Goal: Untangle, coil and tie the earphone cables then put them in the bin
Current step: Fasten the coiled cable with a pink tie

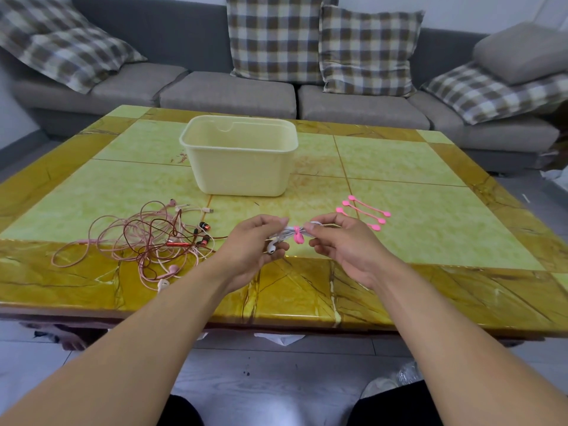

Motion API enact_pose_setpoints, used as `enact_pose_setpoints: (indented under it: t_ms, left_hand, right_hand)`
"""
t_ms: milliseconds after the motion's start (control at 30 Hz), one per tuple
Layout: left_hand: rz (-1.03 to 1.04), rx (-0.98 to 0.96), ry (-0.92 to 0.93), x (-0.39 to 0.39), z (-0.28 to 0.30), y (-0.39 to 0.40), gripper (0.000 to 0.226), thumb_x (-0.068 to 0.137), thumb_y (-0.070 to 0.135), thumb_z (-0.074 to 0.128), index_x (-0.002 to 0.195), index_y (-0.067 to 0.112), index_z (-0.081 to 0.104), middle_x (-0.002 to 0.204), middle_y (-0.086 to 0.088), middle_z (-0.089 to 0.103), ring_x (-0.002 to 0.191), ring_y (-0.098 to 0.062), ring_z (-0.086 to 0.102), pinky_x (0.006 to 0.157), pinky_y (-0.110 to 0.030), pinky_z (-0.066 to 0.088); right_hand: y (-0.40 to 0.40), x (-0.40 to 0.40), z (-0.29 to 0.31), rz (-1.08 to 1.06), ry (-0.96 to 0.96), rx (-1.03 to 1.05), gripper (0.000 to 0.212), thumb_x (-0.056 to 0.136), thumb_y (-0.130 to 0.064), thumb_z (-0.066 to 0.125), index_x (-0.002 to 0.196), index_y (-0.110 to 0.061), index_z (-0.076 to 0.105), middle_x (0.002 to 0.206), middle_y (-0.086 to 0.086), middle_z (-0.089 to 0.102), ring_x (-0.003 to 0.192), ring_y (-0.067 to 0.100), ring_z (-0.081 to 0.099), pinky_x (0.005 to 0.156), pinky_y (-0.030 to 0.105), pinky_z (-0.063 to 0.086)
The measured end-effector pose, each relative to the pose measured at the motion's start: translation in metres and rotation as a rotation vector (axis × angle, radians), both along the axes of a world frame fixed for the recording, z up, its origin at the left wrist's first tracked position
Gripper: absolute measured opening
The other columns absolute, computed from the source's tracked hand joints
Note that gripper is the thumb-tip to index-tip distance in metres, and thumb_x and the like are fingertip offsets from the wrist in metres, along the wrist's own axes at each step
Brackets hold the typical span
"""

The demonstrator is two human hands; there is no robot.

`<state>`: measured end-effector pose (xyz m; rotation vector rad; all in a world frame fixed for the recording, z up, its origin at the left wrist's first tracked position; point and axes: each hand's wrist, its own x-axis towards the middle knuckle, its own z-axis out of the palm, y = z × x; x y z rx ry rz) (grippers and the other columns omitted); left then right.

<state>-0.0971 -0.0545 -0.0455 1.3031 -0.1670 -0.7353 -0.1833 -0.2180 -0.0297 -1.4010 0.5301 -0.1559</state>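
Both hands, left hand (255, 241) and right hand (341, 241), pinch the light, floppy white earphone coil (287, 233) either side of its pink tie (297, 235), the safest hold.

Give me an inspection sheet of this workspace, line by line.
Surface: glossy yellow-green table.
Job's things: white earphone coil wrapped by a pink tie; cream bin, looks empty; spare pink ties on the right.
Clutter: nothing seen.
Hands: left hand and right hand pinch the coil's ends above the table.
Cables: tangled pink and red earphones on the left.
Surroundings: grey sofa, checked cushions.
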Motion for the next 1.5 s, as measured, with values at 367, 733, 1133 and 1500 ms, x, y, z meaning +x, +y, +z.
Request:
enact_pose_setpoints:
  t_ms: [367,733,1133,1500]
  left_hand:
    - [-0.001,0.055,-0.119,-0.001,-0.004,0.0,0.006,0.09,0.0,0.07,0.095,0.004,0.067,0.086,-0.013,0.067,0.072,-0.019,0.068,0.066,-0.023,0.055]
    - [0.045,-0.057,-0.127,0.0,-0.002,0.001,0.01,0.088,-0.008,0.069,0.088,0.0,0.063,0.089,-0.016,0.072,0.08,-0.022,0.068,0.076,-0.026,0.059]
    - [0.095,-0.117,-0.138,0.006,-0.003,0.004,0.011,0.088,-0.007,0.069,0.091,0.002,0.063,0.091,-0.018,0.074,0.078,-0.022,0.07,0.077,-0.026,0.059]
    - [0.269,-0.303,-0.054,0.018,-0.002,-0.007,0.019,0.089,-0.008,0.066,0.1,0.005,0.061,0.089,-0.009,0.076,0.086,-0.019,0.073,0.08,-0.025,0.058]
  right_hand:
    - [0.006,-0.002,-0.005,0.167,0.012,-0.339,0.018,0.084,-0.022,0.083,0.1,-0.017,0.076,0.09,0.003,0.078,0.083,0.012,0.074,0.07,0.025,0.056]
    - [0.007,0.003,-0.005,0.13,-0.081,-0.282,0.009,0.09,-0.003,0.073,0.098,-0.004,0.075,0.079,0.01,0.076,0.077,0.019,0.074,0.081,0.035,0.063]
    - [0.008,0.01,-0.013,0.151,-0.123,-0.17,0.031,0.081,-0.013,0.085,0.109,-0.011,0.07,0.099,0.011,0.077,0.091,0.024,0.075,0.086,0.035,0.061]
    - [0.019,0.04,-0.012,0.04,-0.117,0.313,0.027,0.086,0.002,0.074,0.112,-0.005,0.072,0.104,0.008,0.075,0.094,0.018,0.068,0.083,0.024,0.06]
